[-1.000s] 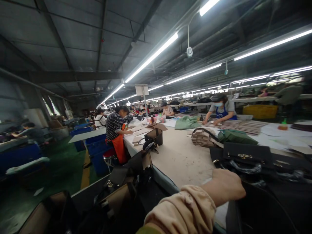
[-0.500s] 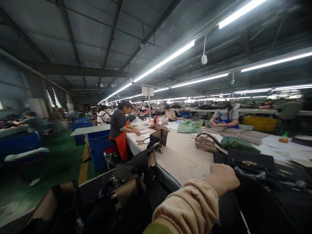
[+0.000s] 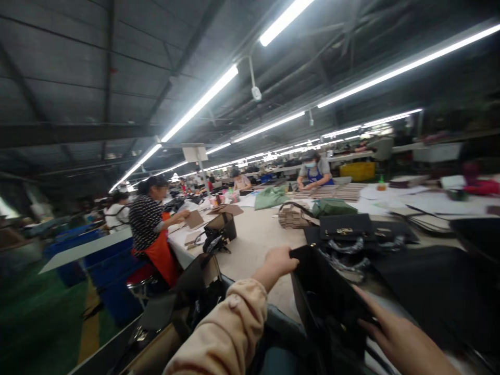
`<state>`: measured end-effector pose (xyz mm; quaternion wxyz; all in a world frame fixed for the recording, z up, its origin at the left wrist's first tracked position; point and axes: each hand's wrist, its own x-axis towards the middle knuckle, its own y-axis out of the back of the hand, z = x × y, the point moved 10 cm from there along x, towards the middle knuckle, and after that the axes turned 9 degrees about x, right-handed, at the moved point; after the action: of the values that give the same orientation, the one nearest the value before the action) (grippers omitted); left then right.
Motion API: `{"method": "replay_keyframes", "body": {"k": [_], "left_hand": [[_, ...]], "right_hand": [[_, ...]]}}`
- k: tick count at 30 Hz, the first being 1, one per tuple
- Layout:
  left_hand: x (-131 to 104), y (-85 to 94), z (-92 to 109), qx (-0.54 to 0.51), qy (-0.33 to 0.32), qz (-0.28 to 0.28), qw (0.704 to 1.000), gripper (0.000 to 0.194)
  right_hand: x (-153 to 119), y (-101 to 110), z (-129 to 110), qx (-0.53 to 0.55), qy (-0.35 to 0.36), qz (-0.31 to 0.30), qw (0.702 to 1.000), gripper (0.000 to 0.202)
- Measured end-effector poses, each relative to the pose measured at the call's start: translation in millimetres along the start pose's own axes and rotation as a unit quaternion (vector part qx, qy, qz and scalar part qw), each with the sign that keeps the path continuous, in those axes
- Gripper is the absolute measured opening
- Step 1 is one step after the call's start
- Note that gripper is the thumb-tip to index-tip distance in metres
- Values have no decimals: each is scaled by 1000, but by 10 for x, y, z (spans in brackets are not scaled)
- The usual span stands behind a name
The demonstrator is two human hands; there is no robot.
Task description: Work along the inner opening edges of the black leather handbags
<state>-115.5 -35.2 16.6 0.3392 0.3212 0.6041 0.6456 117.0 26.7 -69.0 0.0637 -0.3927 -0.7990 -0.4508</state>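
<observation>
A black handbag (image 3: 332, 294) is held between my hands in front of me, over the near edge of the table. My left hand (image 3: 280, 261), in a beige sleeve, is closed on the bag's upper left corner. On the other side my right hand (image 3: 398, 330) grips the bag's right edge, its fingertips partly hidden in the dark material. Just beyond it lies a black handbag with gold hardware (image 3: 346, 229) and plastic-wrapped handles. More black bags with tan linings (image 3: 160, 346) stand at the lower left.
A brown-and-black bag (image 3: 224, 229) stands on the pale worktable (image 3: 253, 239). Behind are bundled brown pieces (image 3: 291, 216) and green cloth (image 3: 271, 198). One co-worker in an orange apron (image 3: 158, 265) holds a brown panel; another in a blue apron (image 3: 323, 174) works opposite. A stool (image 3: 142, 276) stands left.
The view has swung right. My right hand has come into view on the black handbag, which now stands raised between both hands. The orange-aproned co-worker has lifted a brown panel.
</observation>
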Motion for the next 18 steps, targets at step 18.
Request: {"method": "replay_keyframes", "body": {"k": [18], "left_hand": [[384, -94, 64, 73, -62, 6, 995, 23]], "right_hand": [[-78, 127, 194, 172, -75, -55, 981, 33]]}}
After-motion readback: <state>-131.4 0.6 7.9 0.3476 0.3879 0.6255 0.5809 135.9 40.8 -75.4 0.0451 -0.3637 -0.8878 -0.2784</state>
